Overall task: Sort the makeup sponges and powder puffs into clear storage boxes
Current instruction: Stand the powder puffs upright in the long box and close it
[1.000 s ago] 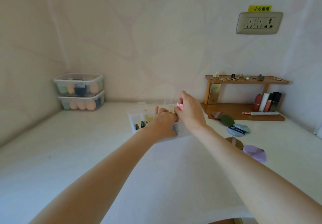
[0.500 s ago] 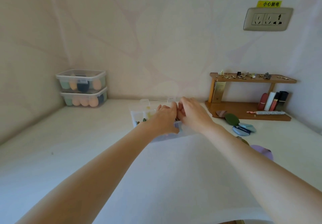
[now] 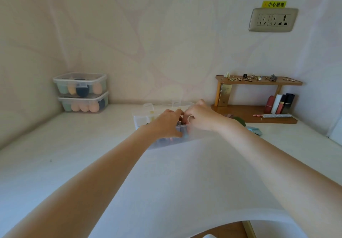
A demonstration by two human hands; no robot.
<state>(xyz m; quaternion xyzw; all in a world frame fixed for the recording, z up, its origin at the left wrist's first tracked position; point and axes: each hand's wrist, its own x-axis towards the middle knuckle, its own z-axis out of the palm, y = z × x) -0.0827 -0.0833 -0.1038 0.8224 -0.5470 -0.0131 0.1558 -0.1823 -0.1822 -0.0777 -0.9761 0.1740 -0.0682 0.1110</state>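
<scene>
Head view, one camera only. Landmark: the open clear plastic compartment box (image 3: 148,122) mid-table.

We have both hands over that box. Left hand (image 3: 164,124) curls down over its near side, fingers inside; whether it pinches anything, cannot tell. Right hand (image 3: 200,118) meets it from the right, fingers bent; something pale sits at the fingertips, but we cannot tell if it's gripped. Contents under the hands are mostly hidden: dark and coloured bits, uncountable.

Far left of the box, against the wall: two lidded clear storage tubs (image 3: 81,92), stacked, holding egg-shaped makeup sponges: roughly four visible in each, peach, mint and dark.

Right of the box: flat powder puffs (image 3: 256,129), at least two showing (green, blue), the rest hidden behind the right arm. Behind them, a two-tier wooden shelf (image 3: 257,111).

Handling, our guess: sponges and puffs are light, soft and squashy, not fragile. Pinch puffs by the edge, sponges round the fat middle.
</scene>
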